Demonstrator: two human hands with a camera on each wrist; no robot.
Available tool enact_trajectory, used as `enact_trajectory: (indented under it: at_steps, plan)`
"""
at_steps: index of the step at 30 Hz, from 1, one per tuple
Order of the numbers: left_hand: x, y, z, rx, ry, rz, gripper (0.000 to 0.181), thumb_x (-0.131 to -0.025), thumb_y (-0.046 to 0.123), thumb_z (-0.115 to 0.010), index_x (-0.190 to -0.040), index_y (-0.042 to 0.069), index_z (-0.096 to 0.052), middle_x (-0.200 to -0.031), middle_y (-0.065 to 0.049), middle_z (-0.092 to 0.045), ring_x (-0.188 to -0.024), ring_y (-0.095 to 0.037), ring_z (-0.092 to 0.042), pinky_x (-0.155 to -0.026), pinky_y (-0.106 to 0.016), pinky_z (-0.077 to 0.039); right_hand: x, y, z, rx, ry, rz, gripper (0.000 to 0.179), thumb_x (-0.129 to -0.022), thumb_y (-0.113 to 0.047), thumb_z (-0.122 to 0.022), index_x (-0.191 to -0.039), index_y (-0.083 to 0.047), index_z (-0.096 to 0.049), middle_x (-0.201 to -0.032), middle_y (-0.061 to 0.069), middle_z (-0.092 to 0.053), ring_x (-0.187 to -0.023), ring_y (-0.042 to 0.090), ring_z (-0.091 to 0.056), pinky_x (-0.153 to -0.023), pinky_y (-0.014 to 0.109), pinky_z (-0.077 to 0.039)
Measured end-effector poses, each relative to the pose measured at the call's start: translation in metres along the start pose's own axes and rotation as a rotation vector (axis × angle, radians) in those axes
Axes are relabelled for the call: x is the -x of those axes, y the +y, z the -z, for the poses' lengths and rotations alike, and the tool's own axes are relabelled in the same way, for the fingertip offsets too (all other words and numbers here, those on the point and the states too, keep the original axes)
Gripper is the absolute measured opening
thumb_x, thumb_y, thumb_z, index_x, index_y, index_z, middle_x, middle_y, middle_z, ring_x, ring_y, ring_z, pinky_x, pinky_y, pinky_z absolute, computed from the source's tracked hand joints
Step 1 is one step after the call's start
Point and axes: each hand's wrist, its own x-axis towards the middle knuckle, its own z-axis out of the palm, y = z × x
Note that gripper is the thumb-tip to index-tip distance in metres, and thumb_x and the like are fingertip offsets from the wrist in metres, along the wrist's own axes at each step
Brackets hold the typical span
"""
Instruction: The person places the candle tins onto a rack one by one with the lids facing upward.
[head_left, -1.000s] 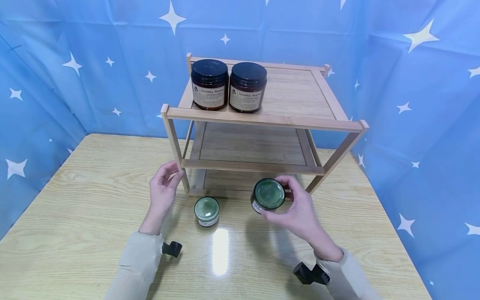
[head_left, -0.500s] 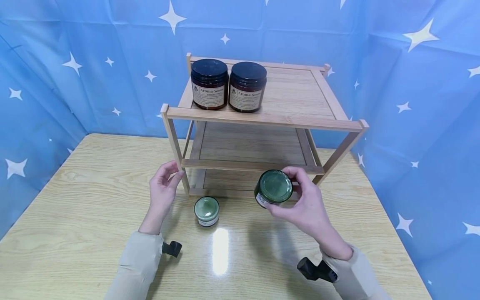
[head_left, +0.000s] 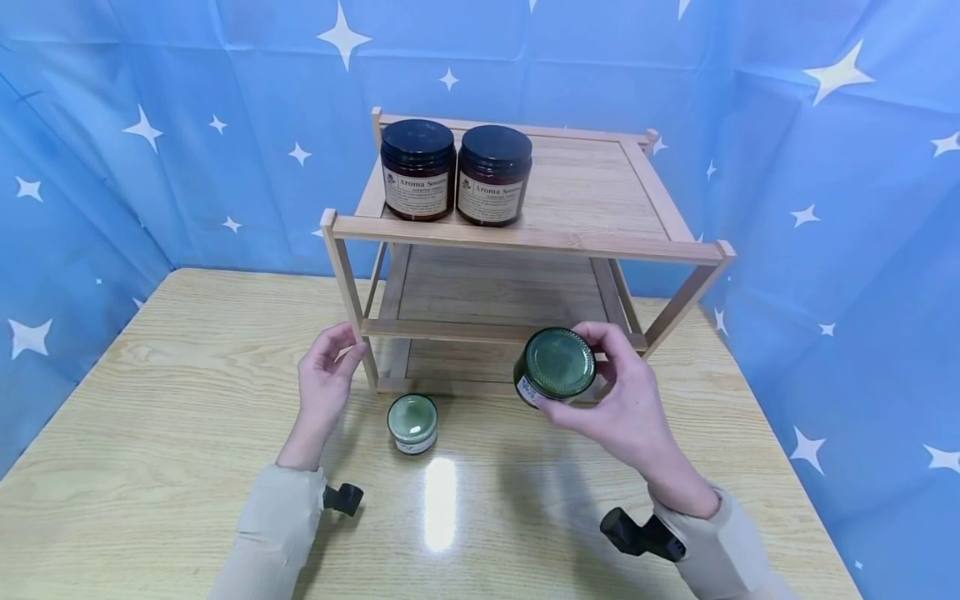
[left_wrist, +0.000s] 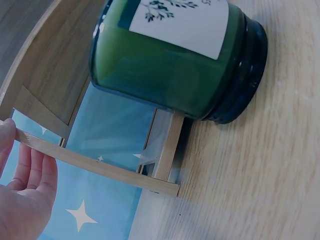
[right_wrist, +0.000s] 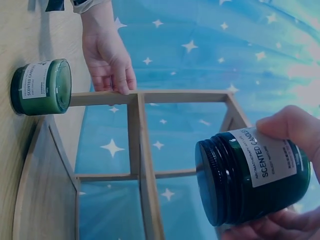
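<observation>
My right hand (head_left: pixel 626 400) holds a green scented candle jar (head_left: pixel 558 364) between thumb and fingers, in front of the wooden shelf rack (head_left: pixel 525 239). This jar is tilted, its glass base facing up and its black lid (right_wrist: pixel 210 182) turned down. A smaller-looking green candle jar (head_left: pixel 412 423) stands upside down on the table before the rack. It looms large as a green jar (left_wrist: pixel 160 65) in the left wrist view. My left hand (head_left: pixel 330 367) pinches the rack's front left post (left_wrist: pixel 100 162), thumb on one side and fingers on the other.
Two brown candle jars (head_left: pixel 419 171) with black lids stand side by side on the top shelf's left part. The middle shelf (head_left: pixel 502 287) lies below it, with a front rail. A blue star-patterned curtain (head_left: pixel 225 167) hangs behind the table (head_left: pixel 187 400).
My right hand has raised the green candle jar and moved it rightward, up against the view of the middle shelf's front rail. The left hand keeps its place on the post.
</observation>
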Motion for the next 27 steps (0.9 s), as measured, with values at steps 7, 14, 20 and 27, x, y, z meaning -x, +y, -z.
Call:
enact_trajectory:
  at_steps: [7,14,20,27]
  plan:
    - [0.000,-0.001,0.000,0.006,-0.006,-0.011,0.027,-0.083,-0.019,-0.055,-0.108,-0.009,-0.057,-0.094,0.006,-0.062,-0.092,-0.009,-0.059,-0.088,-0.021,-0.052,-0.003,-0.007,0.006,-0.001,0.014,0.003,0.064,-0.055,0.006,-0.084,-0.111,0.001,-0.053,-0.101,-0.001,-0.057,-0.092,0.013,-0.050,-0.066,0.015,-0.047]
    - [0.000,-0.001,0.000,0.015,-0.002,-0.023,0.029,-0.083,-0.019,-0.055,-0.106,-0.004,-0.060,-0.093,0.006,-0.062,-0.091,-0.009,-0.059,-0.086,-0.021,-0.053,-0.009,-0.015,0.011,-0.006,0.011,0.024,0.065,-0.055,0.008,-0.083,-0.113,0.002,-0.054,-0.102,0.000,-0.058,-0.090,0.013,-0.053,-0.069,0.014,-0.049]
    - [0.000,-0.001,0.000,0.005,0.002,-0.023,0.027,-0.083,-0.019,-0.055,-0.106,-0.006,-0.059,-0.093,0.006,-0.062,-0.090,-0.009,-0.059,-0.086,-0.020,-0.053,-0.014,-0.023,0.017,0.003,0.013,0.031,0.063,-0.056,0.006,-0.083,-0.112,0.000,-0.056,-0.101,-0.002,-0.059,-0.085,0.012,-0.055,-0.068,0.015,-0.049]
    - [0.000,0.000,0.000,-0.001,0.000,-0.024,0.026,-0.083,-0.019,-0.055,-0.107,-0.010,-0.057,-0.093,0.007,-0.062,-0.091,-0.009,-0.059,-0.086,-0.020,-0.053,-0.021,-0.032,0.025,-0.020,0.027,0.050,0.064,-0.056,0.012,-0.081,-0.113,0.003,-0.055,-0.101,-0.001,-0.060,-0.090,0.013,-0.056,-0.072,0.014,-0.050]
